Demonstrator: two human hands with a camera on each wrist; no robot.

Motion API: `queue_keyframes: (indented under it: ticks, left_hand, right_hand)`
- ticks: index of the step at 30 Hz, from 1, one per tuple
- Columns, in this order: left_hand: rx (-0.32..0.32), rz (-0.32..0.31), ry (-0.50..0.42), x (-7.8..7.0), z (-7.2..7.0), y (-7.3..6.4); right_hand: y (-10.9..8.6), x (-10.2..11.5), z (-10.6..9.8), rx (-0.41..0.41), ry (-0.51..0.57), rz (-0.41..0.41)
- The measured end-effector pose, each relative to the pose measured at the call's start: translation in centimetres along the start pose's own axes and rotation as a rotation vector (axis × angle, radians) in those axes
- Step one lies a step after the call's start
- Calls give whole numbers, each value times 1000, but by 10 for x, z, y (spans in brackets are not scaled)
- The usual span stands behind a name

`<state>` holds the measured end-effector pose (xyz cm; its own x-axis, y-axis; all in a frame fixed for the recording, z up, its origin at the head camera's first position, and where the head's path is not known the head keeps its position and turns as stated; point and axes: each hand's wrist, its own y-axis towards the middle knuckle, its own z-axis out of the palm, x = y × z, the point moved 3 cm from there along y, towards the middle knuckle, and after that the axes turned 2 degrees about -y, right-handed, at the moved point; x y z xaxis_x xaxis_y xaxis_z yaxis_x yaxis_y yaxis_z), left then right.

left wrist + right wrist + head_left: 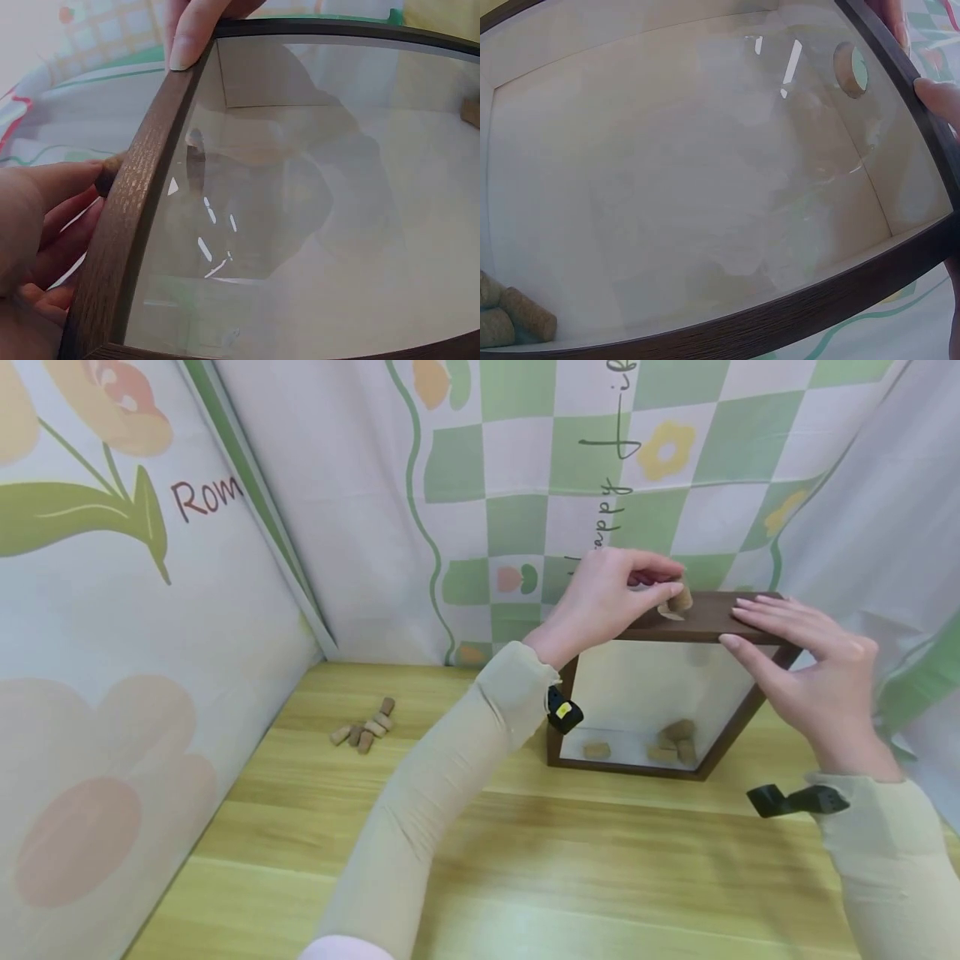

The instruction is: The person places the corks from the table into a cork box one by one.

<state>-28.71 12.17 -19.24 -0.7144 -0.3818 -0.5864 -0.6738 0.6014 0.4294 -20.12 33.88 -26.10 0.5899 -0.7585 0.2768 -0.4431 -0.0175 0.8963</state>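
A brown-framed shadow box (716, 617) with a clear front stands upright on the table. My left hand (600, 595) pinches a cork (681, 599) between thumb and fingers, right at the top of the box. In the right wrist view a round hole (842, 69) pierces the top panel near that side. My right hand (828, 668) rests on the box's top right corner, fingers laid straight along the top and thumb on the front edge. Inside, several corks (681, 729) are heaped at the bottom right, and a single cork (597, 750) lies at the bottom left.
A small group of loose corks (365, 741) lies on the wooden table (555, 860) at the left, toward the back. Patterned cloth (517, 527) hangs right behind the box. A printed cloth wall (247, 635) borders the table's left side.
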Motion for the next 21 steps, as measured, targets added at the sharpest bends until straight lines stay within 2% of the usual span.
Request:
queue_keyframes:
  ticks: [2, 5, 7, 13, 21]
  left_hand:
    - [10, -22, 11, 1, 1, 0]
    - [-10, -44, -4, 3, -1, -3]
    - [-40, -48, -20, 5, -4, -5]
    - [-158, -4, -92, 13, -19, -19]
    - [-278, -18, -261, 42, -38, -48]
  right_hand:
    - [0, 0, 0, -1, 0, -2]
    - [0, 1, 0, -1, 0, -5]
    - [-1, 0, 0, -2, 1, -3]
    - [-1, -2, 0, 2, -9, 21]
    - [0, 4, 1, -6, -4, 31]
